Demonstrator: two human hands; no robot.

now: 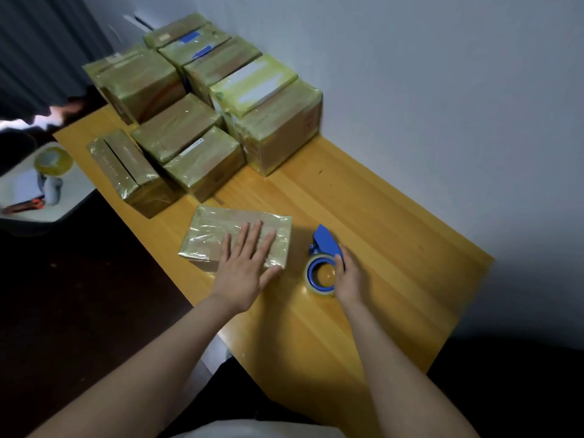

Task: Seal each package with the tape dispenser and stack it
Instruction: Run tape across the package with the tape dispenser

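View: head, the single camera, looking down on one wooden worktop (379, 232) set against a pale wall.
Package in work: one flat package (215, 229), wrapped in shiny clear tape, lies near the worktop's front-left edge, apart from the others.
Left hand: the left hand (243, 263) lies palm down on that package's near right part, fingers straight and spread wide.
Tape dispenser: one blue tape dispenser (325, 248) carrying a clear roll rests on the worktop just right of the package, not touching it.
Right hand: the right hand (349, 279) has its fingers curled over the dispenser's right side, gripping it.
Sealed packages: nine sealed packages (175, 131) can be counted, crowded together at the worktop's far end, the right-hand ones against the wall; whether more lie beneath them cannot be told.
Side table: one white side table (72, 197) stands left of the worktop and holds one spare tape roll (53, 159); the other items on it are too blurred to name.
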